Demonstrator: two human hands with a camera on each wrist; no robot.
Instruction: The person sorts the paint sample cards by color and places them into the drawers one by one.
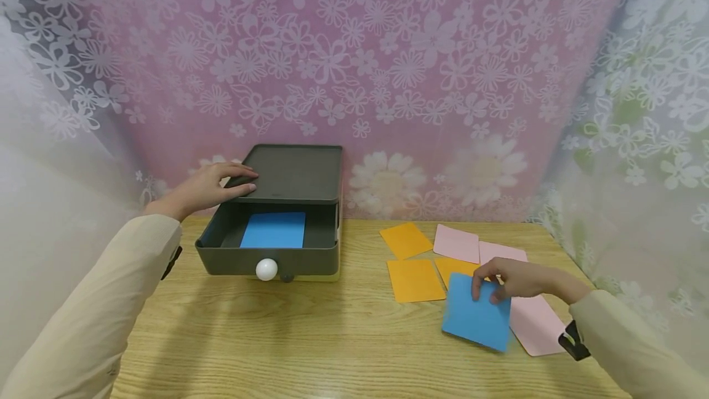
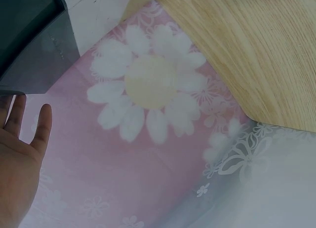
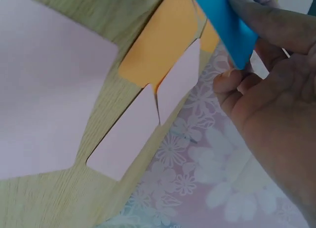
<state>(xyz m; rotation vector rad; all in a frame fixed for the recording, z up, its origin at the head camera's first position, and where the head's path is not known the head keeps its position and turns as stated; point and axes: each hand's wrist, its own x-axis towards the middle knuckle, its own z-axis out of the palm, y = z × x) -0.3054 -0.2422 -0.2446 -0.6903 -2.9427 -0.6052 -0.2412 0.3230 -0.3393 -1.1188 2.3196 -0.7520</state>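
Observation:
My left hand rests on the left edge of the dark grey lid of a box, fingers extended across its top. Below the lid, the drawer is pulled out, with a white round knob on its front. Inside the drawer lies a blue card. On the right, my right hand pinches another blue card by its upper edge, thumb on one face. This card is tilted and overlaps the orange and pink cards behind it. In the right wrist view, the held blue card shows between thumb and fingers.
Several orange cards and pink cards lie spread over the right side of the wooden table. A pink floral curtain hangs behind the table, and pale floral cloth hangs at the right side.

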